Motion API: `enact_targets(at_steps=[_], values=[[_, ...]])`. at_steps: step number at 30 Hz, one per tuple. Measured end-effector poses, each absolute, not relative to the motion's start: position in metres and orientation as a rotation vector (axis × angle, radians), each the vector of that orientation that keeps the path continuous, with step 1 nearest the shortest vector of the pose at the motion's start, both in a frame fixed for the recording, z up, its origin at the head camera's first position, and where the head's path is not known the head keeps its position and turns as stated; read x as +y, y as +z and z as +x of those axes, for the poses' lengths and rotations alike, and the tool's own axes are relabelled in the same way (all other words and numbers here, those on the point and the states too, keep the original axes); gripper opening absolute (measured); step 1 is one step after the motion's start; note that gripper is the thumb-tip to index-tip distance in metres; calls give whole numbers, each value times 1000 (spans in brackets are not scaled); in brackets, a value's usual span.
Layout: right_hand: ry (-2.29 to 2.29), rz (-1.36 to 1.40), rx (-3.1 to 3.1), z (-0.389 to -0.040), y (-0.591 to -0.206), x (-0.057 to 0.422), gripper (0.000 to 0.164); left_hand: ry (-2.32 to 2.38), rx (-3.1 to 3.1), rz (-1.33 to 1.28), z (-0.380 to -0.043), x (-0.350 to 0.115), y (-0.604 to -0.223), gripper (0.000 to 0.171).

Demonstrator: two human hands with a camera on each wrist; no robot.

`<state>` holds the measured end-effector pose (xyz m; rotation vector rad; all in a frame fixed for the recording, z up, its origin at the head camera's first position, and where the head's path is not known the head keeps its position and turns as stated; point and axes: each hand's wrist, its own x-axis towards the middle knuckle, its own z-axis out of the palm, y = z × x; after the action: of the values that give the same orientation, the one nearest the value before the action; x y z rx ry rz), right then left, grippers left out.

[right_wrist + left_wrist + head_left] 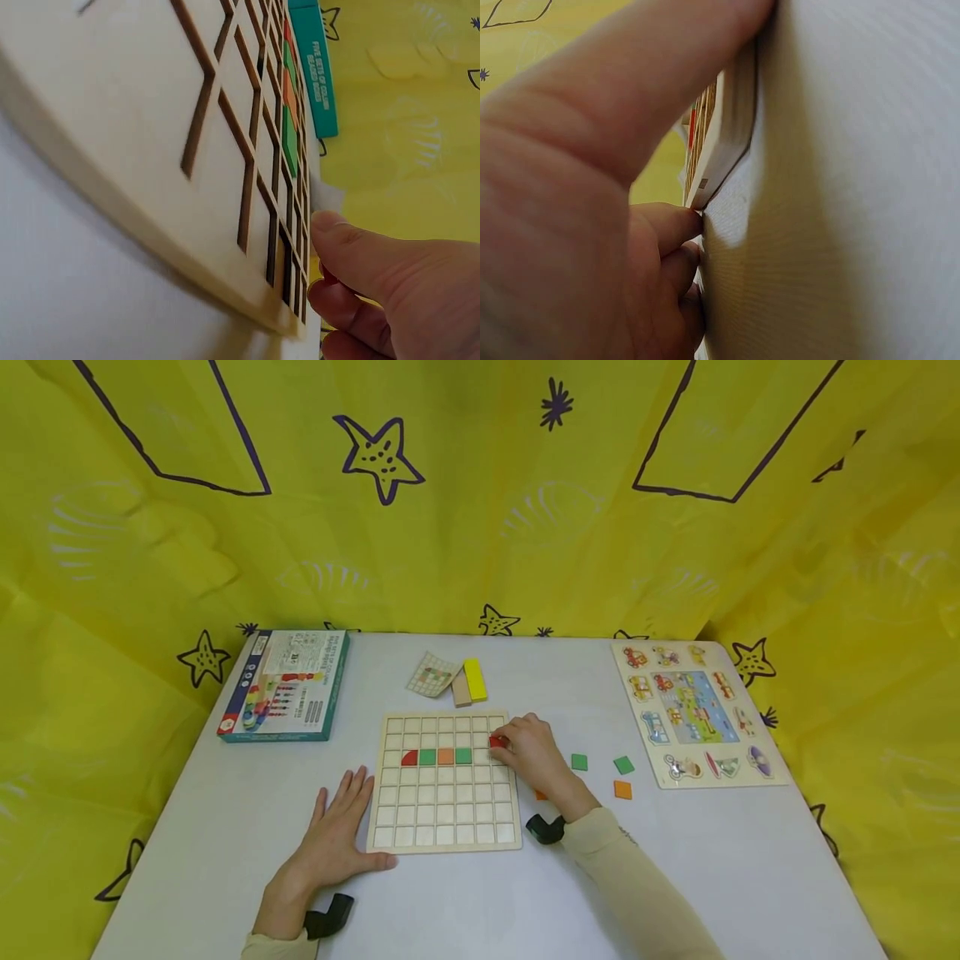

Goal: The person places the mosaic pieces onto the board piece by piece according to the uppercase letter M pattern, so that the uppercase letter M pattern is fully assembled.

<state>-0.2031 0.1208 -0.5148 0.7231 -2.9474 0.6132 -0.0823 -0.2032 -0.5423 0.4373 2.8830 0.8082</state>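
Note:
A pale wooden grid board point(426, 814) lies on the table before me. Along one row sit a red quarter-round tile point(409, 759), a green tile point(427, 757), an orange tile point(446, 757) and another green tile point(463, 756). Over the board's right columns, my right hand point(536, 762) pinches a small red tile point(497, 742) between thumb and fingers; its shape is mostly hidden. My left hand point(335, 837) rests spread on the table at the board's lower left corner, thumb along the near edge. The left wrist view shows its thumb point(622, 82) beside the board's side point(735, 105).
Right of the board lie green squares point(579, 762) and orange squares point(622, 790), one partly behind the right wrist. Behind it are a pattern card point(423, 681), a yellow block point(475, 681) and a tan block point(461, 689). A box point(288, 689) stands left, a picture puzzle point(645, 760) right.

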Motion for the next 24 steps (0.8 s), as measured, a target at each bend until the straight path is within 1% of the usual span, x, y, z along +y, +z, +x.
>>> enact_targets(at_steps=[11, 24], values=[[620, 780, -2957, -198, -518, 106, 28, 786, 2866, 425, -83, -202, -539, 126], [598, 804, -2937, -197, -521, 103, 28, 782, 2873, 418, -84, -201, -540, 126]])
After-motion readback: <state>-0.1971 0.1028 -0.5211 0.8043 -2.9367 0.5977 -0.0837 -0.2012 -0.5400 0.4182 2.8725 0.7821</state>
